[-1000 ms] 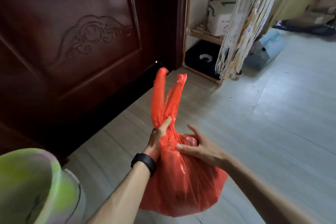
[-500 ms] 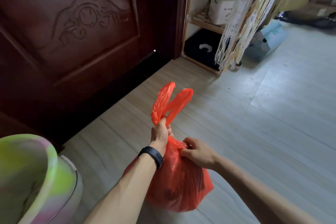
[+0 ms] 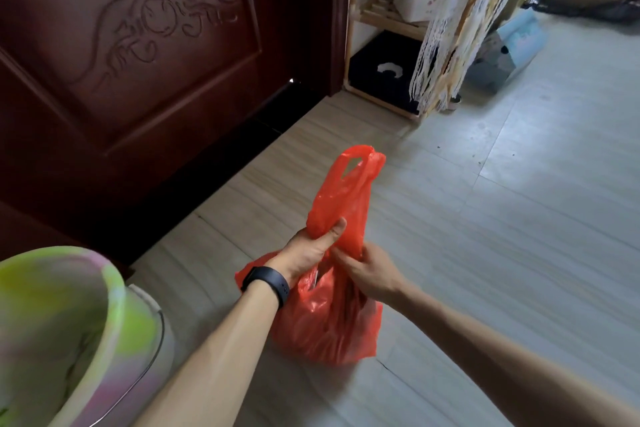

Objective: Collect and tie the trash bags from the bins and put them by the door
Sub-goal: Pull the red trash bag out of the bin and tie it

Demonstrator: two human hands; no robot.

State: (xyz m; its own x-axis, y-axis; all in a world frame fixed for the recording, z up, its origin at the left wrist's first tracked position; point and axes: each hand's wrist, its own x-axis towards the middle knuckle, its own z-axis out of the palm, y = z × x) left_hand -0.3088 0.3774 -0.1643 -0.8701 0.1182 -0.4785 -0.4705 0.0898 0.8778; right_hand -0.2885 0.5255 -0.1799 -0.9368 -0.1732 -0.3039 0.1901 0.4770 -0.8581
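A red plastic trash bag (image 3: 325, 329) stands on the pale floor a short way from the dark wooden door (image 3: 138, 55). Its two handle loops (image 3: 349, 184) stick up together above the bag. My left hand (image 3: 311, 250), with a black band at the wrist, grips the handles low down, thumb pressed along them. My right hand (image 3: 367, 270) pinches the red plastic at the bag's neck just right of the left hand. The bag's contents are hidden.
A green and pink bin (image 3: 59, 333) stands at the lower left, close to my left arm. Right of the door is a wooden shelf (image 3: 381, 15) with a white box and a black box. A lace cloth (image 3: 450, 38) hangs beside it.
The bag has come down onto the floor and sits lower. The handles, earlier spread apart, now stand together. My right hand moved up from the bag's side to its neck.
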